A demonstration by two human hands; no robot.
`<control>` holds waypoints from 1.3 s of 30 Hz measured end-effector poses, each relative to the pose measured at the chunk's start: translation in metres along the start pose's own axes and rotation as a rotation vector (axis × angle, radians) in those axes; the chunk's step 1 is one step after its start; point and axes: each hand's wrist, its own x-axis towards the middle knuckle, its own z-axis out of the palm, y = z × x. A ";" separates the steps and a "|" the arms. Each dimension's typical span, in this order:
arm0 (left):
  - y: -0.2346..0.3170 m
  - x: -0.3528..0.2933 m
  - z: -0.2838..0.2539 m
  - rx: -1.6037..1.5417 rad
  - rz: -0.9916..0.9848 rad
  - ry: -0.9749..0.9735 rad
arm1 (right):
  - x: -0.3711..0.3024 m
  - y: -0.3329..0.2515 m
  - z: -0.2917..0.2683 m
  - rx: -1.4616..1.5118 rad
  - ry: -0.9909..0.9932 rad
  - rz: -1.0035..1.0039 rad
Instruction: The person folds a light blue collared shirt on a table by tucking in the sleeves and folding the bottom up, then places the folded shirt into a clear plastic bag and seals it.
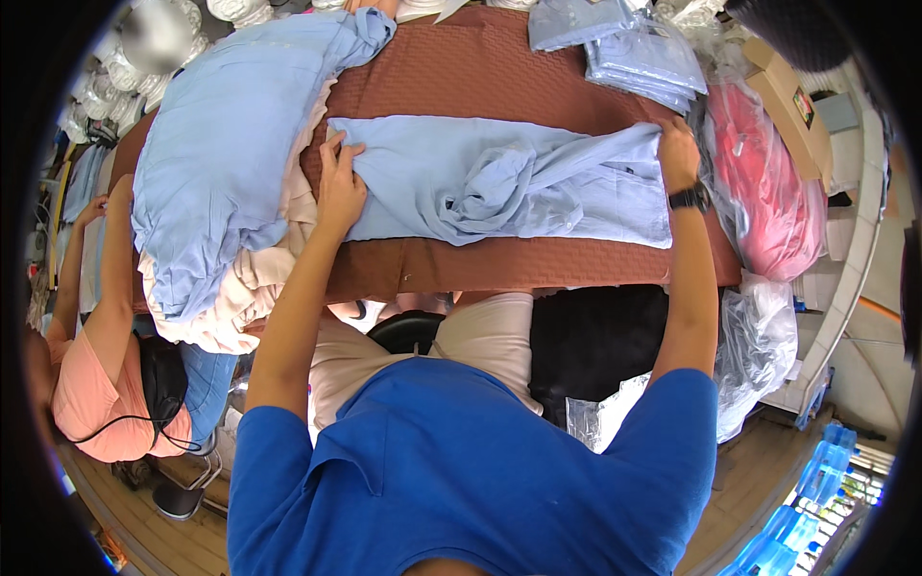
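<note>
A light blue shirt (pixel 413 182) lies crosswise in a long strip on the brown-covered table, its middle bunched and twisted and its right end smoother. At its left edge my left hand (pixel 342 184) rests on the cloth with the fingers apart. My right hand (pixel 678 156), with a dark watch on the wrist, is closed on the upper right corner, and the cloth runs in taut creases towards it. The right fingertips are partly hidden.
A heap of light blue garments (pixel 230 125) lies over pale pink cloth (pixel 259 288) at left, beside a co-worker in an orange top (pixel 101 394). Bagged folded shirts (pixel 639 62) sit at the far right. Nearby are a plastic-wrapped red bundle (pixel 764 182) and a cardboard box (pixel 792 115).
</note>
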 end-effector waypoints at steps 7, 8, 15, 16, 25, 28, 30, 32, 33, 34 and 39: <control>0.008 0.003 0.003 0.032 0.019 -0.007 | -0.157 0.010 -0.047 0.198 -0.274 0.321; 0.008 0.002 0.002 0.024 0.012 -0.006 | -0.162 0.016 -0.040 0.162 -0.229 0.295; 0.005 0.003 0.004 0.044 0.009 -0.020 | -0.113 0.061 0.036 0.334 -0.064 0.366; 0.006 0.004 0.004 0.042 0.019 -0.019 | -0.105 0.062 0.044 0.342 -0.084 0.405; 0.008 0.004 0.003 0.069 0.028 -0.025 | -0.074 0.062 0.089 0.363 -0.101 0.600; 0.006 0.004 0.005 0.078 0.045 -0.020 | -0.072 0.070 0.092 0.582 -0.152 0.695; 0.004 0.003 0.004 0.097 0.058 -0.010 | -0.071 0.072 0.091 0.634 -0.188 0.725; 0.004 0.002 0.003 0.109 0.055 -0.013 | -0.069 0.070 0.089 0.589 -0.209 0.736; 0.004 0.002 0.002 0.115 0.055 -0.014 | -0.067 0.070 0.089 0.570 -0.275 0.751; 0.004 0.001 0.001 0.116 0.049 -0.015 | -0.065 0.069 0.089 0.552 -0.342 0.764; 0.013 0.008 0.008 0.078 0.071 -0.011 | -0.070 0.104 0.104 0.644 -0.407 0.728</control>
